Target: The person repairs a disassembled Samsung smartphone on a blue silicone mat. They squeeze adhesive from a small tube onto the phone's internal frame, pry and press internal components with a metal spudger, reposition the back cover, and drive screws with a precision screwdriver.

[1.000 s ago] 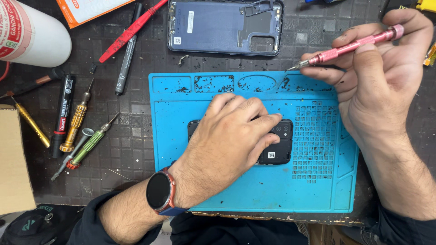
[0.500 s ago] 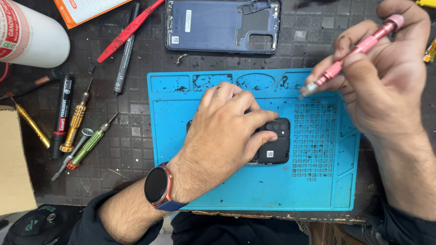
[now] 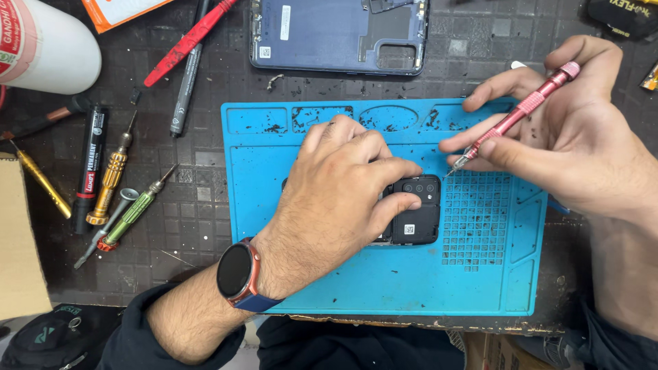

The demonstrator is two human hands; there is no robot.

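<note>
Mid-disassembly, by the look of it: left hand [image 3: 336, 205] pressing flat on a black phone [image 3: 415, 212] in the middle of the blue repair mat [image 3: 384, 288], right hand [image 3: 569, 137] fingers pinching a pink precision screwdriver [image 3: 514, 118], tip just right of the phone's camera corner. Next, likely: seat tip squarely in a screw.

A dark blue phone back cover [image 3: 339, 34] is lying at the far edge of the black cutting mat [image 3: 205, 157], inner side up. A white bottle [image 3: 44, 44] is sitting on its side in the far left corner, with an orange packet [image 3: 120, 10] beside it. A red pry tool [image 3: 188, 41] and a grey pen [image 3: 184, 89] are resting between them and the cover. Along the left edge, a black marker [image 3: 89, 164], a gold-handled screwdriver [image 3: 110, 181], a green-handled screwdriver [image 3: 130, 216] and a thin yellow tool [image 3: 41, 181] are lying close together. A cardboard piece [image 3: 20, 240] is overlapping the left edge, and a dark bag [image 3: 48, 339] is showing below the near left corner.
</note>
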